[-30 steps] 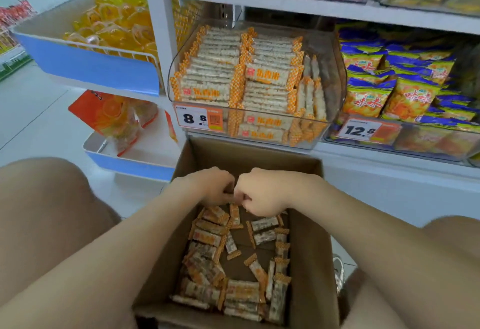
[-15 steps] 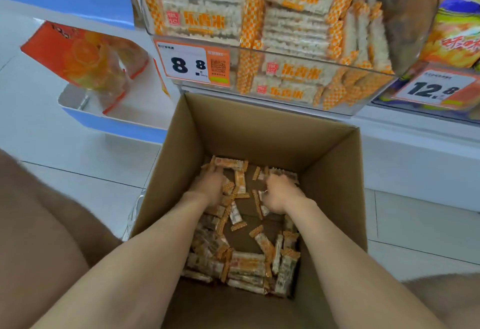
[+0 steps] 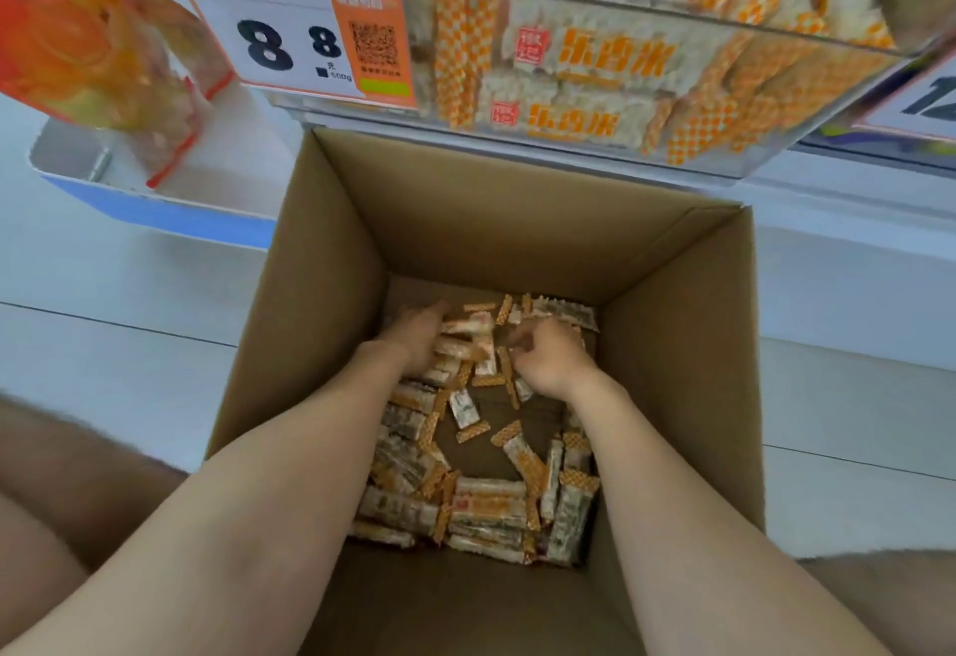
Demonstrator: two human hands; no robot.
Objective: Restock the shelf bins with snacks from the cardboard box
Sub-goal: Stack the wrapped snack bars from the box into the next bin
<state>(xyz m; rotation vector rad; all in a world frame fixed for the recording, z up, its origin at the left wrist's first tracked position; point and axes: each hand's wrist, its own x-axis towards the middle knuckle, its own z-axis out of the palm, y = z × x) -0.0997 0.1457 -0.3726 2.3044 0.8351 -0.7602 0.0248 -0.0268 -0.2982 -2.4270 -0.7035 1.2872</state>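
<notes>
Snack bars (image 3: 481, 505) in orange-checked wrappers lie loose on the bottom of the open cardboard box (image 3: 331, 262), thickest along its left and near sides, with bare cardboard showing in the middle. Both bare forearms reach steeply down into the box. The left hand (image 3: 416, 342) lies back up at the far left of the box floor, its fingers (image 3: 432, 316) stretched forward and fairly straight, pressed against a cluster of bars that rests along its thumb side. The right hand (image 3: 551, 363) is just beside it, knuckles up, its fingers (image 3: 520, 345) curled down onto the bars beneath; whether they actually grip one cannot be told.

The box stands on a pale tiled floor (image 3: 103, 267) against a white shelf unit. Directly above its far edge juts a clear shelf bin (image 3: 646, 13), packed with the same bars, with a price tag (image 3: 295, 34) reading 8.8 at its left end. Further left, an orange bag (image 3: 88, 50) sits in a low blue-and-white tray (image 3: 155, 210).
</notes>
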